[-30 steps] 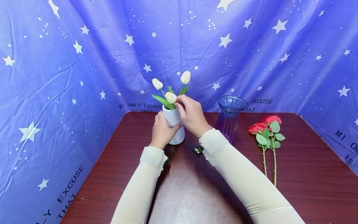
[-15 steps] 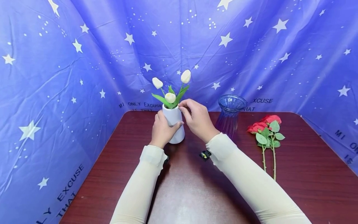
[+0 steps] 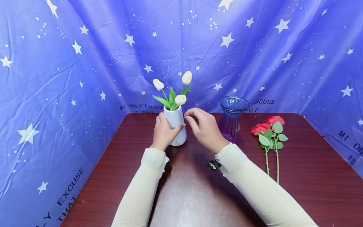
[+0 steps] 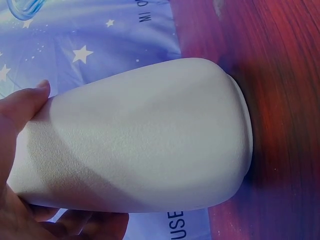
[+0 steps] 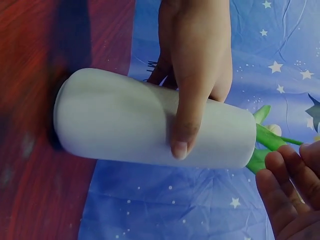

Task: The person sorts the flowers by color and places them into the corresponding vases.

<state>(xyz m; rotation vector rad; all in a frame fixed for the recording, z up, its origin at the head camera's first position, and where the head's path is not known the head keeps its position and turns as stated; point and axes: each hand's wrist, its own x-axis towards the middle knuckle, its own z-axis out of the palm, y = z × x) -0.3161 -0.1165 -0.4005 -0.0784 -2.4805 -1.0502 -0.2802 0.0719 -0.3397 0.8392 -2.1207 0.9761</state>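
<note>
Shifted rightward since a second ago, the front white tulip [image 3: 180,100] leans from the white vase [image 3: 173,118], which stands on a reddish-brown table [image 3: 181,195] in the grip of a person's left hand [image 3: 164,132]. The right hand [image 3: 206,127], now farther back, hovers just beside it, released, fingers loosely bent. At right, a blue glass vase [image 3: 231,123] stands near red roses [image 3: 260,128].

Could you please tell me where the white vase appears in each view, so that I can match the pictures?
Head: the white vase stands upright near the centre.
Left wrist: the white vase appears sideways across the middle, base to the right.
Right wrist: the white vase appears sideways across the middle, base to the left.
Shared landmark: the left hand, gripping it in all three.
</note>
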